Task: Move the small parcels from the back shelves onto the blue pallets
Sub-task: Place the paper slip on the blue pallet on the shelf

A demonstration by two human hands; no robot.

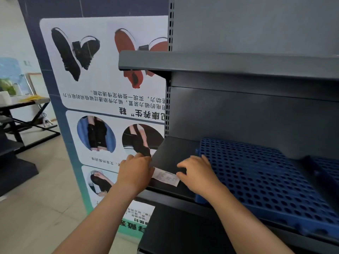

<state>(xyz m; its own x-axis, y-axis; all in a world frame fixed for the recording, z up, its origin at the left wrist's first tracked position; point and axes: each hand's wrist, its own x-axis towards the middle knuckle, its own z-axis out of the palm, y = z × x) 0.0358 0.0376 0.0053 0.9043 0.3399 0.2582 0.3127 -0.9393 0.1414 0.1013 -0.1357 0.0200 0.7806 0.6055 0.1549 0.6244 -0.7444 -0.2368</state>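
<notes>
At six o'clock from the head camera: two bare forearms reaching up onto dark shelving. Left hand [134, 171] at seven o'clock of centre, fingers curled round the left edge of a flat black parcel [170, 162], thumb side pressed against its white shipping label [166, 177]. Right hand [197, 174] just right of that label, fingers bent and spread, tips resting on the parcel's top face, palm partly over the near-left corner of a blue perforated pallet [256, 175]. Whether the right fingers actually pinch the parcel or only press on it, cannot tell. Parcel lying flat on the middle shelf [168, 192], at the pallet's left edge; overlapping that edge or merely touching, unclear. Second blue pallet [328, 169] at three o'clock, partly cut off. Upper shelf [220, 64] at twelve o'clock, bare on its visible face. Upside-down shoe poster [102, 85] at ten o'clock, beside the shelving upright.
</notes>
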